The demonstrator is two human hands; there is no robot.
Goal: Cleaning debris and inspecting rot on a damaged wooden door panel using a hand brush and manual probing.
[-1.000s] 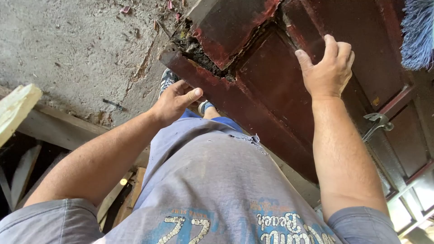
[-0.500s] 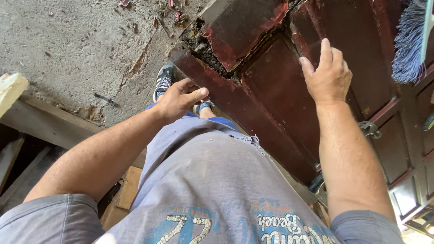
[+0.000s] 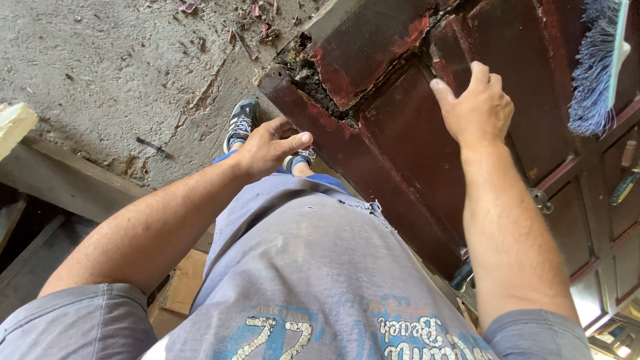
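Note:
A dark red wooden door [image 3: 407, 140] lies flat in front of me, its near corner rotted and crumbling [image 3: 313, 73]. My right hand [image 3: 477, 107] rests palm down on a door panel, fingers spread. My left hand [image 3: 270, 143] hovers just off the door's near edge, above my shoe [image 3: 241, 123], fingers loosely curled and holding nothing.
A blue-bristled brush [image 3: 597, 67] lies on the door at the far right, beside small tools [image 3: 623, 190]. The concrete floor [image 3: 120, 73] carries wood debris. A wooden beam [image 3: 60, 180] runs along the left, with a pale plank end [image 3: 13, 127] above it.
My right hand slid a little along the door panel. My left hand drew slightly closer to the door's edge. The view shifted, showing more of the rotted corner.

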